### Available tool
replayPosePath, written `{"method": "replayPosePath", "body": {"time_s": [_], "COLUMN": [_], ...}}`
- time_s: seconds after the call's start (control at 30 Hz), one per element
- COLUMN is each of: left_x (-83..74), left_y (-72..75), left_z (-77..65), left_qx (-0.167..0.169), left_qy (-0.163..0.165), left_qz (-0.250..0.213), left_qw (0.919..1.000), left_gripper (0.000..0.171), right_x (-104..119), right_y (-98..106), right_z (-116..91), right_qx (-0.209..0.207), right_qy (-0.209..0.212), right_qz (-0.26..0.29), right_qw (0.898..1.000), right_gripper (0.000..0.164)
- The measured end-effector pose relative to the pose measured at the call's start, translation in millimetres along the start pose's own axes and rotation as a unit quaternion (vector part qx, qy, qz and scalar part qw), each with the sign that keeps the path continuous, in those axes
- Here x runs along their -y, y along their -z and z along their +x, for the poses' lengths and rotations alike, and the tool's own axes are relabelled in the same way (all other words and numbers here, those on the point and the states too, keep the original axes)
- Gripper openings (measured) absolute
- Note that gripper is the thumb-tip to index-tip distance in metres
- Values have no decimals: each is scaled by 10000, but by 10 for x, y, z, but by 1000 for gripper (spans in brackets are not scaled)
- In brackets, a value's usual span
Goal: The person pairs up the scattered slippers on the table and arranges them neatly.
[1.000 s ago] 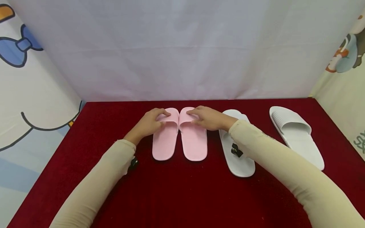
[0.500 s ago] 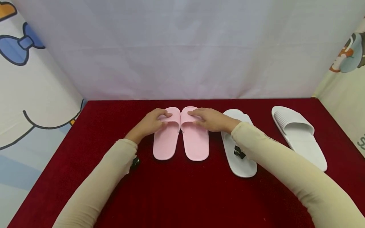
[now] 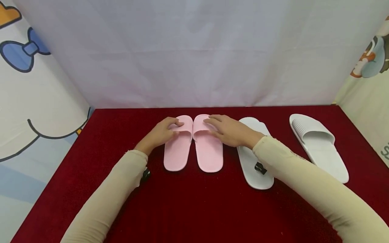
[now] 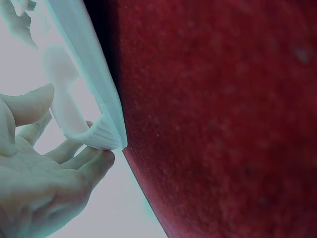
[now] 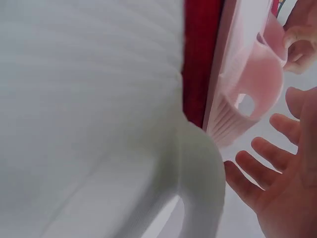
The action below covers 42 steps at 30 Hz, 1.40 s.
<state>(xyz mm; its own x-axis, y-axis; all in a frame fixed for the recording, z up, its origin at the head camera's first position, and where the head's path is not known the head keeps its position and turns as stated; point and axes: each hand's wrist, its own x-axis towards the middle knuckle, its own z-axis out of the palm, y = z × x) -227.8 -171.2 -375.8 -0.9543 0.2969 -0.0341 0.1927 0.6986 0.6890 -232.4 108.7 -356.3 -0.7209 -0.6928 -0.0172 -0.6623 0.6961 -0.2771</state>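
Two pink slippers lie side by side on the red cloth, toe ends away from me and their inner edges meeting near the straps. My left hand [image 3: 160,133] is at the outer side of the left pink slipper [image 3: 176,157]; the left wrist view has its fingertips [image 4: 104,161] against the strap edge, thumb apart. Over the strap of the right pink slipper [image 3: 209,157] is my right hand [image 3: 235,131], fingers spread. The right wrist view shows those fingers [image 5: 267,176] apart from the pink strap [image 5: 262,74].
A white slipper [image 3: 253,175] lies partly under my right forearm. Another white slipper [image 3: 317,145] sits at the far right, tilted outward. Red cloth [image 3: 182,206] covers the table, with a white curtain [image 3: 194,60] behind it and printed curtains at both sides.
My right hand has drawn back slightly to the right and its fingers have spread off the right pink slipper. The left hand and both pink slippers stay in place.
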Motion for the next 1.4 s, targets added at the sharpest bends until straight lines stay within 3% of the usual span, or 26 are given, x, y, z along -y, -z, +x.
{"method": "replayPosePath", "body": {"time_s": [0.23, 0.43, 0.53, 0.67, 0.87, 1.1, 1.27, 1.4], "left_x": [-20, -24, -20, -47, -255, -489, -608, -703], "left_y": [-10, -39, -55, -63, -159, -396, -525, -619], "left_z": [-7, -85, -164, -292, -475, -619, -618, -592], "left_qx": [-91, -146, -181, -468, -795, -619, -395, -339], "left_qy": [-203, -568, -583, -635, -1213, -1763, -2236, -2571], "left_qz": [319, 935, 1327, 1817, 2243, 2137, 1923, 1967], "left_qw": [9992, 9939, 9893, 9802, 9637, 9589, 9547, 9456], "left_gripper": [34, 41, 47, 57, 50, 40, 38, 36], "right_x": [22, 9, 1, -18, -98, -198, -331, -463], "right_y": [-7, -91, -123, -136, -141, -142, -131, -112], "right_z": [-402, -717, -825, -940, -1141, -1369, -1494, -1584], "right_qx": [-703, -853, -876, -1036, -1618, -1899, -2039, -2226], "right_qy": [356, 260, 228, 261, 398, 416, 484, 521], "right_qz": [-314, -366, -473, -604, -854, -1213, -1397, -1426], "right_qw": [9964, 9953, 9948, 9924, 9823, 9734, 9678, 9630], "right_gripper": [46, 47, 47, 45, 41, 39, 38, 35]}}
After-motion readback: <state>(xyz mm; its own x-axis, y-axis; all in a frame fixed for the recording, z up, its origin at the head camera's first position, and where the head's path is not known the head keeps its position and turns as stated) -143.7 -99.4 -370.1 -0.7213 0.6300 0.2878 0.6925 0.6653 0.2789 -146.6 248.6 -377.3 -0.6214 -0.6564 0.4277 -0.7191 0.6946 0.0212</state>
